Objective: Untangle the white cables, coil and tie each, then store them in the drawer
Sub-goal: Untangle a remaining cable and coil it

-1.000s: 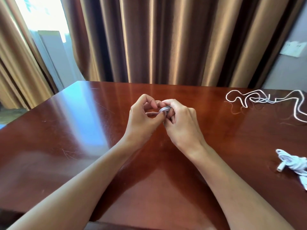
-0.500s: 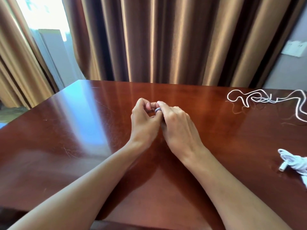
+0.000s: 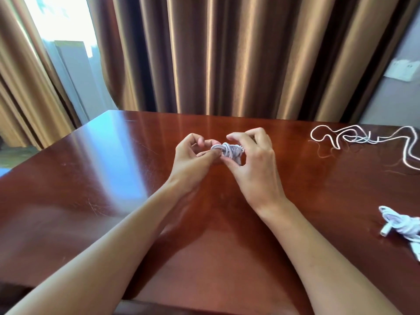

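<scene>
White coiled cable (image 3: 228,151) pinched mid-frame between left hand (image 3: 195,160) and right hand (image 3: 252,160) fingers; we should cinch the wrap snugly, keeping loops bunched.

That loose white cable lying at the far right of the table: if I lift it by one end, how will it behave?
The loose white cable is thin and lies in slack curves, so it will probably hang limp and trail. It looks light. On the glossy table it may slide rather than catch.

Bright window glare on table (image 3: 95,160)
</scene>
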`<action>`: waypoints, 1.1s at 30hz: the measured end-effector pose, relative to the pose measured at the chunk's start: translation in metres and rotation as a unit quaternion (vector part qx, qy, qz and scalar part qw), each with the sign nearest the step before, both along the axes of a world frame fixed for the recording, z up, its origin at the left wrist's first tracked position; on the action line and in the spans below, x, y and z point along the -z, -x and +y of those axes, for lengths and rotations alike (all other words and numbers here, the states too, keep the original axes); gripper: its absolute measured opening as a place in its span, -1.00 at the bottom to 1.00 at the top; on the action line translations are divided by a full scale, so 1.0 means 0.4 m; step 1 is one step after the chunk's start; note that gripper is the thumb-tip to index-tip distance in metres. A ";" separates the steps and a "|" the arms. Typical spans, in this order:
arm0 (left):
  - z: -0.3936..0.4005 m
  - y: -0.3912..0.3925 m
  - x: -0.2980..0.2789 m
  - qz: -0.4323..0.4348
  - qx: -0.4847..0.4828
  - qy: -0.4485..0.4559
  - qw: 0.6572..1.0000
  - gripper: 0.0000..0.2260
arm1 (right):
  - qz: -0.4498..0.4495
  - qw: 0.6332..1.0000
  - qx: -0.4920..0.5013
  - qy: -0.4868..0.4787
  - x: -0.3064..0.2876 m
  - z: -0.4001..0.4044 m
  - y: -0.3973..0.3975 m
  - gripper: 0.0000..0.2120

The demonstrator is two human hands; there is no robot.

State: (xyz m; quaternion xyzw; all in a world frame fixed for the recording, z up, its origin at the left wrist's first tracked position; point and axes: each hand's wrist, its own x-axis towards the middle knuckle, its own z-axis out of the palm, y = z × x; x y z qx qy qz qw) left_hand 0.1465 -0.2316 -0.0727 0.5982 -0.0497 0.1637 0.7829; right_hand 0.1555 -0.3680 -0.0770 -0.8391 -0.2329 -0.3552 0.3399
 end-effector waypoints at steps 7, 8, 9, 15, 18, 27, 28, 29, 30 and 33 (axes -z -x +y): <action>0.011 0.009 -0.017 0.039 0.104 0.039 0.993 -0.80 | 0.218 0.953 -0.182 -0.108 0.012 -0.032 -0.039 -0.67; 0.010 0.010 -0.017 0.039 0.113 0.045 0.992 -0.84 | 0.254 0.931 -0.207 -0.158 0.013 -0.031 -0.039 -0.67; 0.009 0.011 -0.017 0.036 0.123 0.053 0.990 -0.89 | 0.286 0.908 -0.225 -0.206 0.012 -0.030 -0.038 -0.67; 0.006 0.009 0.000 0.027 0.101 0.005 0.995 -0.79 | 0.402 0.826 -0.245 -0.311 0.013 -0.024 -0.032 -0.55; 0.001 0.001 0.007 0.033 0.024 -0.065 0.997 -0.90 | 0.435 0.802 -0.255 -0.321 0.012 -0.015 -0.026 -0.68; -0.020 0.006 0.011 -0.120 -0.186 -0.398 0.890 -0.63 | 0.469 0.774 -0.237 -0.353 -0.012 -0.036 -0.002 -0.89; -0.028 0.011 0.011 -0.135 -0.185 -0.405 0.885 -0.61 | 0.469 0.778 -0.230 -0.350 -0.014 -0.046 0.004 -0.90; -0.040 0.015 0.010 -0.151 -0.177 -0.411 0.881 -0.60 | 0.466 0.784 -0.221 -0.345 -0.019 -0.061 0.011 -0.90; -0.050 0.015 0.010 -0.163 -0.161 -0.419 0.878 -0.61 | 0.464 0.790 -0.212 -0.340 -0.024 -0.078 0.017 -0.90; -0.088 0.012 0.005 -0.169 -0.111 -0.433 0.879 -0.73 | 0.471 0.801 -0.184 -0.321 -0.043 -0.144 0.037 -0.81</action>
